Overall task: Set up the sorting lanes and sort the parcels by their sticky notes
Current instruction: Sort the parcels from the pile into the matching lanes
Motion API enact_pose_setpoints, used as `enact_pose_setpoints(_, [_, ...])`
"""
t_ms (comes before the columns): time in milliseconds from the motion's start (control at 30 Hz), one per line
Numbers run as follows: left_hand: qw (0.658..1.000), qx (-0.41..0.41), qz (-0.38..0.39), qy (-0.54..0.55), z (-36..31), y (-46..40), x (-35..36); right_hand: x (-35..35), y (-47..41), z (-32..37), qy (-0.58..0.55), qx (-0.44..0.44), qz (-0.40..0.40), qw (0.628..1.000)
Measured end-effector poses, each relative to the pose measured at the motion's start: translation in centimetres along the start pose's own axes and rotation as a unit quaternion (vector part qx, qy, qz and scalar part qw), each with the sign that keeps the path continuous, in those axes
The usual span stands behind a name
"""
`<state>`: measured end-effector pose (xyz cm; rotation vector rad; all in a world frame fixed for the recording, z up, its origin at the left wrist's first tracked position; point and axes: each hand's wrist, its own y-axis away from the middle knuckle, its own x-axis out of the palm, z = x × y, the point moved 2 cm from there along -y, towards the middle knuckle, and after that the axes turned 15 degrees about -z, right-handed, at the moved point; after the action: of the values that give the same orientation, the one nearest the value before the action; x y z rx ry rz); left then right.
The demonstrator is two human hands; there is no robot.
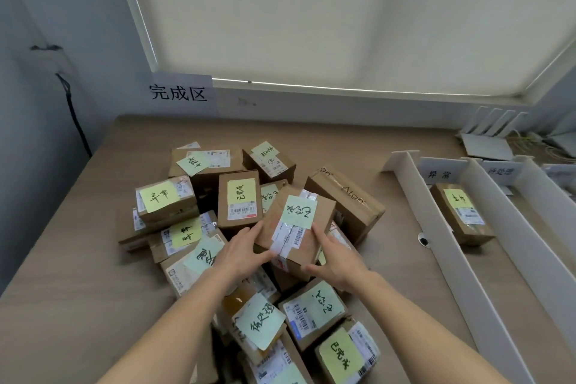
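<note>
A pile of cardboard parcels [238, 196] with green and yellow sticky notes covers the middle of the wooden table [62, 305]. Both my hands hold one tilted parcel [311, 246] above the pile; its pale green sticky note [298, 211] faces up. My left hand [246, 251] grips its left edge, and my right hand [335, 262] grips its right front corner. White divider boards [436, 227] form lanes at the right. One parcel with a yellow note [461, 212] lies in the lane under a handwritten label [439, 174].
A printed paper sign [179, 92] is taped to the wall at the back left. A second lane label [500, 171] stands farther right. White fins and cables [498, 125] sit at the back right corner. A small round object [423, 240] lies by the nearest divider.
</note>
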<state>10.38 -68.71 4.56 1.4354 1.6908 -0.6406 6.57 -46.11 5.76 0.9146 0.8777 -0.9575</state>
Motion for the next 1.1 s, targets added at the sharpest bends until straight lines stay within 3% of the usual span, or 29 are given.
enact_pose_setpoints(367, [0.996,0.033,0.013,0.080,0.0,-1.5,1.9,1.4,-0.9,-0.4,-0.103,0.024,-0.042,0.993])
enact_pose_setpoints(700, [0.990,0.080,-0.033,0.112,-4.3,0.5,0.2,-3.5,0.3,-1.9,-0.094,0.036,-0.070,0.992])
enact_pose_setpoints(900, [0.979,0.123,-0.073,0.146,-11.6,1.1,-3.0,-11.0,3.5,-2.9,-0.136,0.046,-0.144,0.979])
enact_pose_setpoints(1100, [0.957,0.207,-0.086,0.185,-23.1,4.2,-5.8,-20.4,11.4,-6.6,-0.152,0.076,-0.235,0.957])
